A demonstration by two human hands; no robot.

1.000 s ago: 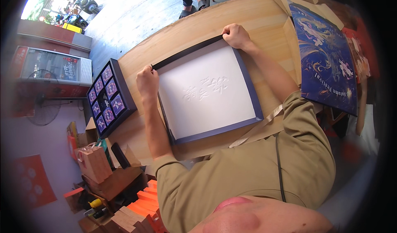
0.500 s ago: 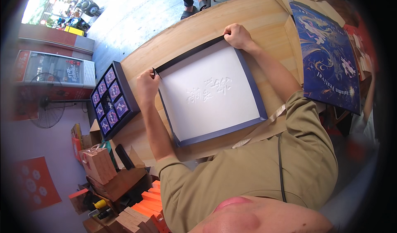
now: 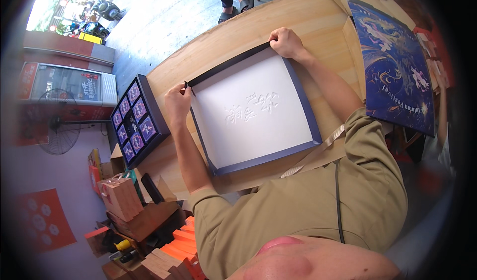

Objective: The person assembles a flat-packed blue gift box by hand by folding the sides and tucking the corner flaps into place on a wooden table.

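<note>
In front of me on the wooden table lies a large, shallow box lid [image 3: 248, 145], its white inside facing up with raised lettering and dark blue rims around it. My left hand [image 3: 178, 101] is closed on the lid's far left corner, pinching the dark edge strip. Its far right corner is in the closed fingers of my right hand [image 3: 286, 42]. Left of the lid sits an open dark blue gift box [image 3: 158, 133], tilted in view, with several square purple-patterned packs [image 3: 139, 108] in its compartments.
A blue decorated gift bag [image 3: 395, 66] stands at the table's right. A striped ribbon [image 3: 334, 137] lies by the near edge. Paper bags [image 3: 120, 198] and cartons fill the lower left, near a fan [image 3: 59, 121] and a display fridge [image 3: 69, 83]. Someone's feet [image 3: 236, 11] show beyond the table.
Both hands keep their hold on the lid's far corners, and the lid stays in place. Only a slight shift of the whole view shows.
</note>
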